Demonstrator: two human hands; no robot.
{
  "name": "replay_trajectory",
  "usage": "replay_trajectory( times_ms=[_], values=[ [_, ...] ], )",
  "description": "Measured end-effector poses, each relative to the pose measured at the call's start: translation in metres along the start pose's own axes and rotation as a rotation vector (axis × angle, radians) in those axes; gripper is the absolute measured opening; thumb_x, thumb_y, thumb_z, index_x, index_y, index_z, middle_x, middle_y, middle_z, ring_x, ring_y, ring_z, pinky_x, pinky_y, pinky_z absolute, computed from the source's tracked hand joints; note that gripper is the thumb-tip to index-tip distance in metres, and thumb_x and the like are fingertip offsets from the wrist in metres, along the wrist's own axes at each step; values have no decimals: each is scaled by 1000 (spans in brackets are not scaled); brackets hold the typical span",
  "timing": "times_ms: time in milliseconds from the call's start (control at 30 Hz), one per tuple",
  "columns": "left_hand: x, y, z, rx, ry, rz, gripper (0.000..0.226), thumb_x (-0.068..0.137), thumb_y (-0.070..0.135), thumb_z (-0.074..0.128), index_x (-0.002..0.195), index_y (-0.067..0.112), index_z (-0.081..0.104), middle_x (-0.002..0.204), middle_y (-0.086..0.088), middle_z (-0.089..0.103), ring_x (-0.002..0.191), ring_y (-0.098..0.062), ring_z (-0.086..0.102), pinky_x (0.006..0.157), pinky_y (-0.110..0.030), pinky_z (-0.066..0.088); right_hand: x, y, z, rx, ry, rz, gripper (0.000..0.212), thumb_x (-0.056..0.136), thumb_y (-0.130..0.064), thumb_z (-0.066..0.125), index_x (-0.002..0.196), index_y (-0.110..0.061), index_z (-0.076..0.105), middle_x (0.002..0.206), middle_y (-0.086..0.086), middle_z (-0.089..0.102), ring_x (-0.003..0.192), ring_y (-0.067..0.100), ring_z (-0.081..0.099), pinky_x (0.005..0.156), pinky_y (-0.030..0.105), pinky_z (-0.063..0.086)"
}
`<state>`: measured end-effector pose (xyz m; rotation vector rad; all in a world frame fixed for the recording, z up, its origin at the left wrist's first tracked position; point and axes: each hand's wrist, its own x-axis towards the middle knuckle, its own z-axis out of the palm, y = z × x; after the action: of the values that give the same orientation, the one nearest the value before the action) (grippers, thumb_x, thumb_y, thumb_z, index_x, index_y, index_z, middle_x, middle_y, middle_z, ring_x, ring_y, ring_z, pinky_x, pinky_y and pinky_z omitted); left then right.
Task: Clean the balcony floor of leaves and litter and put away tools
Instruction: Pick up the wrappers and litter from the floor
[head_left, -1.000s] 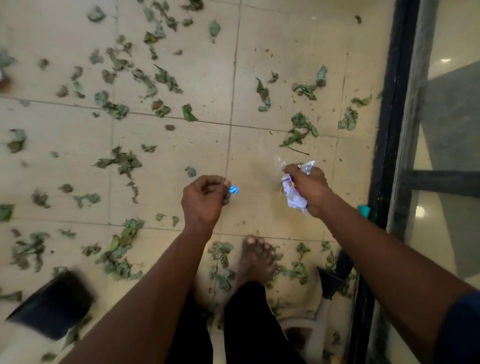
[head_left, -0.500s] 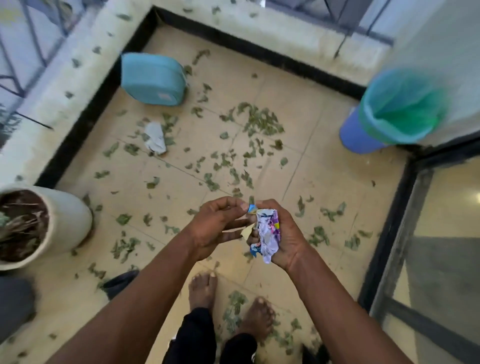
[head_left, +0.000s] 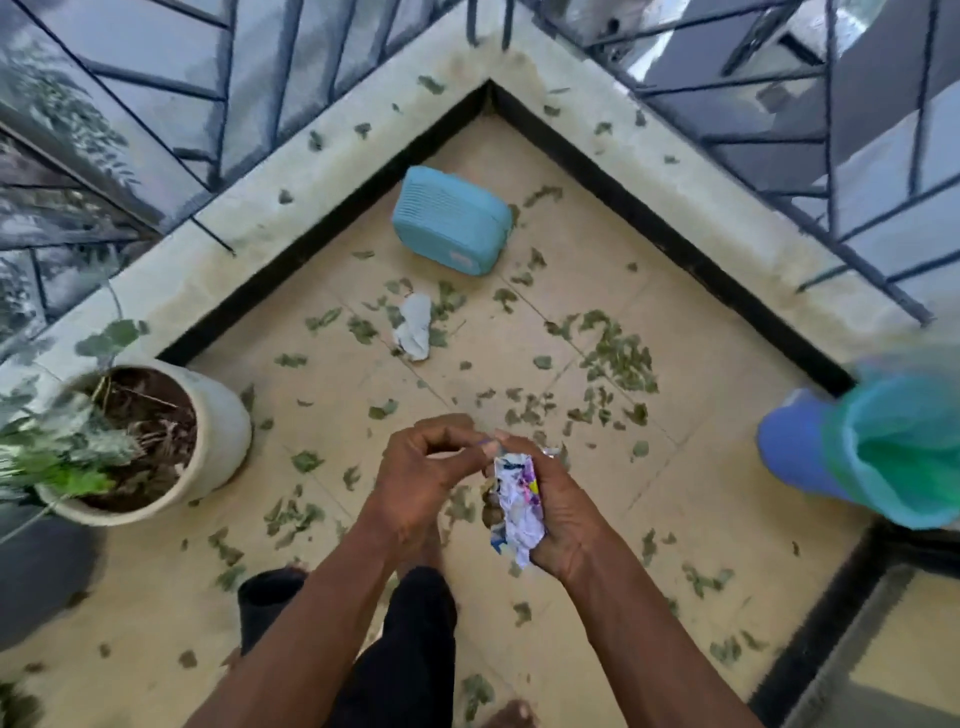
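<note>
Right hand at lower centre of the frame curls round a crumpled wrapper, light, soft and likely springy, so best bunched tight in the palm, while the left hand just beside it pinches a small blue scrap at its fingertips.

Crumpled wrapper, scattered green leaves

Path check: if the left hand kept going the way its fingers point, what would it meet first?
The right hand and the wrapper it grips. The left hand, pinching what looks like a blue scrap, aims its fingertips across at them, almost touching. Depth seems matched, but one view cannot confirm.
</note>
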<state>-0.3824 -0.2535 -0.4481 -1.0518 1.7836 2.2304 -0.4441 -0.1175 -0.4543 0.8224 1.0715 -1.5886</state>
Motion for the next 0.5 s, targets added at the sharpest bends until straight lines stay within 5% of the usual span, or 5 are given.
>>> replay_trajectory(
  times_ms=[100, 167, 267, 367, 500],
  values=[
    [31, 15, -35, 80, 24, 35, 17, 76, 15, 90, 65, 16, 76, 86, -15, 74, 81, -20, 70, 79, -34, 57, 23, -19, 35, -23, -6, 78, 34, 90, -26, 78, 63, -5, 78, 79, 17, 77, 55, 17, 72, 50, 22, 56],
    [53, 23, -51, 128, 53, -11, 24, 73, 20, 94, 65, 22, 72, 82, -7, 73, 77, -12, 68, 69, -25, 54, 43, -27, 49, -73, 2, 59, 36, 101, -25, 62, 75, -6, 78, 85, 18, 77, 59, 20, 71, 55, 25, 57],
    [89, 29, -72, 164, 61, -138, 41, 62, 44, 97, 86, 26, 69, 96, -1, 75, 93, -16, 68, 76, -36, 55, 76, -40, 65, -130, 73, 109, 52, 110, -25, 43, 79, -2, 77, 71, 11, 74, 58, 20, 73, 51, 24, 57],
    [124, 33, -78, 30, 80, -233, 40, 77, 45, 88, 103, 20, 71, 105, -3, 76, 92, -16, 66, 73, -34, 50, 102, -57, 76, -208, 80, 36, 26, 99, -31, 61, 93, -8, 72, 81, 10, 73, 67, 23, 71, 62, 29, 58],
    [181, 8, -80, -92, 387, -337, 30, 86, 42, 83, 91, 15, 71, 86, 1, 69, 80, -16, 60, 70, -32, 50, 144, -82, 81, -260, 155, 7, 22, 85, -34, 66, 89, -13, 65, 76, 7, 67, 65, 22, 64, 64, 32, 54]
  ],
)
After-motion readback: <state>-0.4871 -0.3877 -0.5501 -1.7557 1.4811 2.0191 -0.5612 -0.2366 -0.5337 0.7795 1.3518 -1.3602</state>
